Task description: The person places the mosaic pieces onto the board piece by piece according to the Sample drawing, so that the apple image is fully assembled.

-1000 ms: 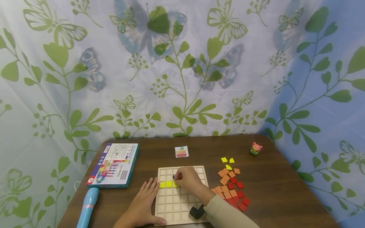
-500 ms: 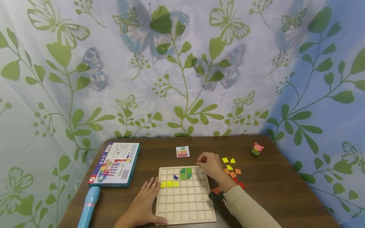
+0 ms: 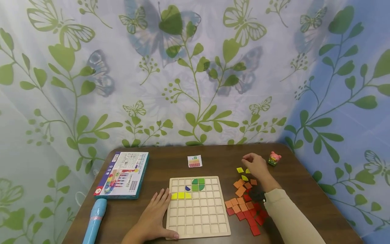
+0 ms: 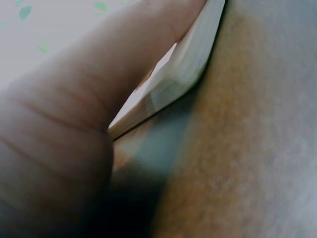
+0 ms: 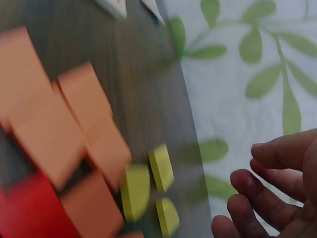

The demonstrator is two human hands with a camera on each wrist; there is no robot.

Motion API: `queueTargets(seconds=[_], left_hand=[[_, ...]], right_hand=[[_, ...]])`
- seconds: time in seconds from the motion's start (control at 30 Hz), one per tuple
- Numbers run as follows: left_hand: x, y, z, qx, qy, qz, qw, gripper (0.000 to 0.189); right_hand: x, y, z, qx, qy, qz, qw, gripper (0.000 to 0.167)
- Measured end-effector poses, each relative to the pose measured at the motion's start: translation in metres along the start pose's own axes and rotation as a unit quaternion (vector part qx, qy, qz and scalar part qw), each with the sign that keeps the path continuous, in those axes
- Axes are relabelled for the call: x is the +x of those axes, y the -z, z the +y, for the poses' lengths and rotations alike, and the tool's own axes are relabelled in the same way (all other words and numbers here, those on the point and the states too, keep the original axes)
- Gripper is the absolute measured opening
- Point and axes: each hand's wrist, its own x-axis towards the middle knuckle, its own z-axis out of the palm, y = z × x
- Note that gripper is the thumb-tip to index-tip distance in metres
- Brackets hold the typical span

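My left hand (image 3: 153, 217) lies with spread fingers along the left edge of a wooden grid board (image 3: 195, 230), its thumb at the near left corner. In the left wrist view the thumb touches the board's edge (image 4: 158, 96). Set in the board are green tiles (image 3: 198, 185), a dark blue piece (image 3: 187, 188) and a row of yellow tiles (image 3: 181, 195). My right hand (image 3: 256, 166) hovers just above loose yellow pieces (image 3: 240, 170). In the right wrist view its loosely bent fingers (image 5: 262, 191) have nothing between them, near the yellow pieces (image 5: 161, 167).
Orange tiles (image 3: 240, 191) and red tiles (image 3: 255, 230) lie scattered right of the board. A small pattern card (image 3: 195, 161) lies behind it. At left are a box (image 3: 123, 174) and a blue microphone-shaped toy (image 3: 94, 218). A pink-headed figurine (image 3: 274, 158) stands at the back right.
My right hand has moved from over the board rightward to the loose yellow pieces, uncovering the green tiles and dark blue piece. The left hand has stayed at the board's edge.
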Motion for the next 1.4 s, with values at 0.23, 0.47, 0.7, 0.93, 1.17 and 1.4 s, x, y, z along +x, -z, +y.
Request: queueTargets(seconds=[0.23,0.47,0.7,0.93,1.17,1.4], left_hand=[[-0.001,0.001,0.0,0.002,-0.004,-0.001,1.0,0.146],[-0.001,0.0,0.0,0.001,-0.006,0.008,1.0,0.145],[-0.001,-0.002,0.0,0.008,-0.01,0.007,0.9999,0.145],[-0.001,0.0,0.0,0.007,-0.007,0.001,1.0,0.145],[-0.001,-0.001,-0.001,0.009,-0.009,0.003,0.9999,0.145],[-0.002,-0.003,-0.002,0.011,-0.011,0.005,0.9999,0.144]], right_hand=[[0.002,0.015,0.027,-0.026,0.0,-0.067,0.9974,0.015],[-0.002,0.011,0.043,-0.043,0.015,-0.093,0.9946,0.02],[-0.005,0.003,0.056,-0.063,0.033,-0.086,0.9937,0.02],[-0.007,0.003,0.057,-0.064,0.07,-0.101,0.9903,0.015],[-0.008,0.004,0.052,-0.059,0.068,-0.098,0.9911,0.015],[-0.009,-0.002,0.032,-0.04,0.108,-0.08,0.9902,0.019]])
